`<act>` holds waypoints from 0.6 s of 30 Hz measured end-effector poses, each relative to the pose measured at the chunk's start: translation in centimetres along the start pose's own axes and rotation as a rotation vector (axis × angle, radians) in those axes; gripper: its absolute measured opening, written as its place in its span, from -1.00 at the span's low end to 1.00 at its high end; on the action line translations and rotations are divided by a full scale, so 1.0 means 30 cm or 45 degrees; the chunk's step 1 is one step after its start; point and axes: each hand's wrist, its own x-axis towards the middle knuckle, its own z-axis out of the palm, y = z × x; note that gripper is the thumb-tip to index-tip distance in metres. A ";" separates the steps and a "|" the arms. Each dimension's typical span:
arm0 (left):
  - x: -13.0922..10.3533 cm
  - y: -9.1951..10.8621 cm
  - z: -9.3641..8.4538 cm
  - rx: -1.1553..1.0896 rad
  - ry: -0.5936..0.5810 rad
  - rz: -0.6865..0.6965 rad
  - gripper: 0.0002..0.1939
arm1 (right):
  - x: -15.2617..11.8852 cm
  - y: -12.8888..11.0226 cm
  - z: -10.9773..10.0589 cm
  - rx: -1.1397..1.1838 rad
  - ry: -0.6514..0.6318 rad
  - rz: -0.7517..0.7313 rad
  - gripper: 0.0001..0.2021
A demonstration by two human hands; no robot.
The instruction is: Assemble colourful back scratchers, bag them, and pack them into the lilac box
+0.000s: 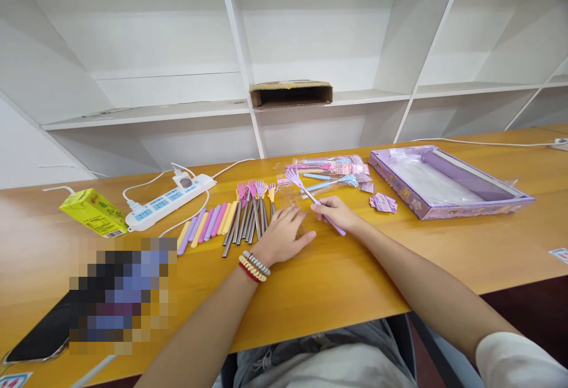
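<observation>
My right hand (335,213) is closed around a purple back scratcher (313,197), its claw-shaped head pointing up and away and its handle toward me. My left hand (284,237) lies with fingers stretched out over a clear plastic wrapper (290,199) on the table. Just left of it is a group of metal back scratcher rods (248,219) with pink, purple and yellow claw heads. Further left, several loose coloured handles (207,225) lie in a row. Beyond my right hand are packaged back scratchers (331,166) and a blue back scratcher (331,184).
A purple display box (444,196) stands at the right, with small printed cards (383,203) beside it. At left are a power strip (171,201), a green drink carton (94,213) and a phone (39,332), partly pixelated. A cardboard box (290,93) sits on the shelf.
</observation>
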 end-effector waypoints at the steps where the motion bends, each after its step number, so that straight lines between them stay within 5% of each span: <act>1: 0.004 -0.003 -0.004 -0.026 0.075 -0.040 -0.46 | -0.004 -0.008 -0.005 -0.015 -0.028 -0.019 -0.58; 5: 0.013 -0.018 -0.016 -0.172 0.320 -0.232 -0.56 | -0.023 -0.040 -0.015 -0.009 -0.268 -0.099 -0.59; 10: 0.016 0.004 -0.021 -0.519 0.299 -0.231 -0.69 | -0.044 -0.057 0.022 -0.059 -0.486 -0.112 -0.58; 15: 0.028 0.036 -0.028 -1.139 0.252 -0.360 -0.65 | -0.056 -0.067 0.058 -0.030 -0.576 -0.209 -0.57; 18: 0.029 0.033 -0.039 -1.347 0.243 -0.420 -0.63 | -0.047 -0.065 0.057 0.067 -0.408 -0.211 -0.56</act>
